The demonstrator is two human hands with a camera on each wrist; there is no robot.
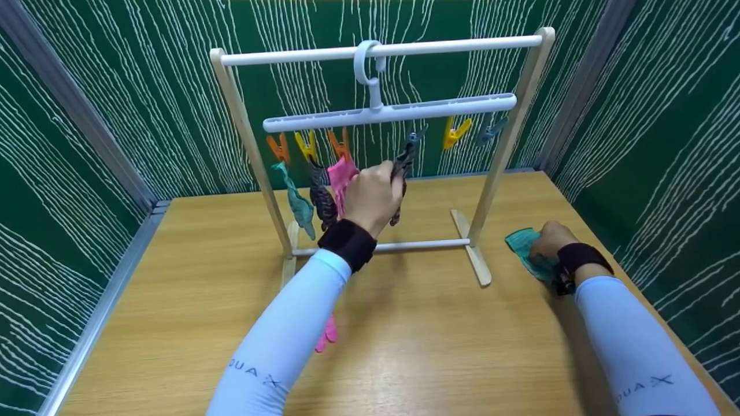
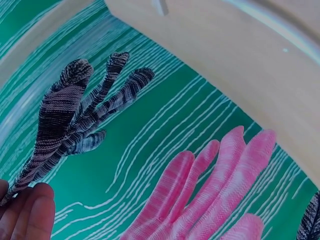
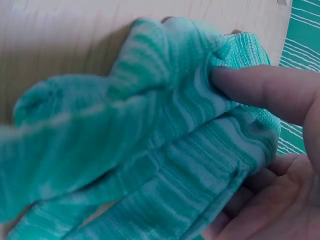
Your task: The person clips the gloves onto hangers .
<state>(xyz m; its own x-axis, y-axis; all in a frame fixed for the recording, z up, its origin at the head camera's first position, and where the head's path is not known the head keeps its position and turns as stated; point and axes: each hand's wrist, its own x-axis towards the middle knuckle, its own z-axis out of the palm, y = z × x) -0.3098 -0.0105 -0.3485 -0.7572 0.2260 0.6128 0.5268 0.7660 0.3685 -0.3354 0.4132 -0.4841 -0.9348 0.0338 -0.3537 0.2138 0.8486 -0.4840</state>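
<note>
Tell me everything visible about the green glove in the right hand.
The green glove looks knitted, with lighter and darker green stripes, a cuff and separate fingers. It is creased and bunched. The right hand pinches it near the cuff, thumb on one face, with other fingers curled behind. It is over the table, right of the rack; whether it touches the tabletop is unclear.

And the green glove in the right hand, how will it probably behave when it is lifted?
The green glove will likely flop, since its fabric bunches and creases in the right hand. It should feel light, as the cloth looks thin. It is probably not slippery, because the knit looks textured.
</note>
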